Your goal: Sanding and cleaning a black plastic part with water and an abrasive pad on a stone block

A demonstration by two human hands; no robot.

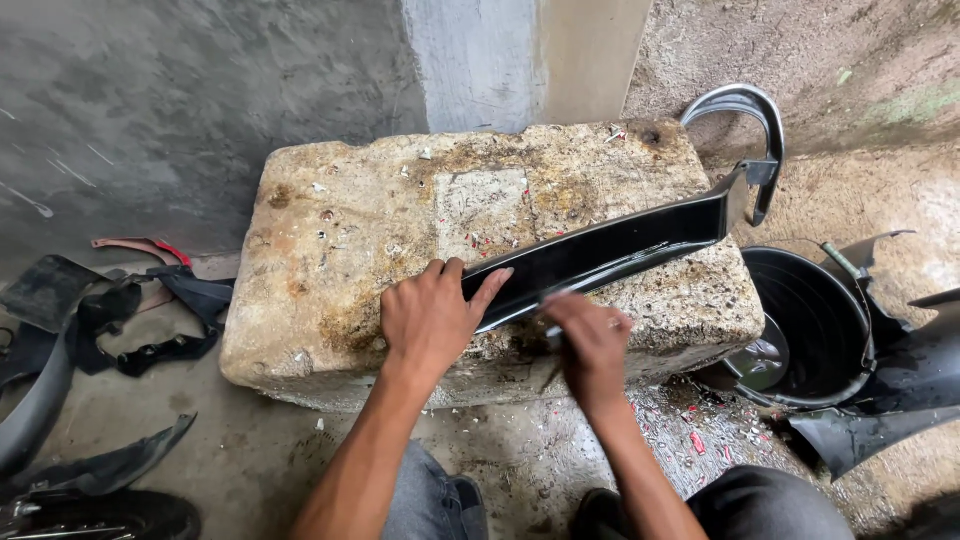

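Note:
A long glossy black plastic panel (610,245) lies slanted across a rough stone block (400,220), its far end sticking out past the block's right edge. My left hand (432,318) presses down on the panel's near end, fingers spread over it. My right hand (592,345) is blurred at the panel's lower edge, closed around a small tool that I can hardly make out.
A black bucket (815,320) stands right of the block, with a curved chrome part (745,110) behind it. Black plastic fairing pieces (120,320) lie on the floor at left and at right (890,400). Red and white chips (700,430) litter the ground.

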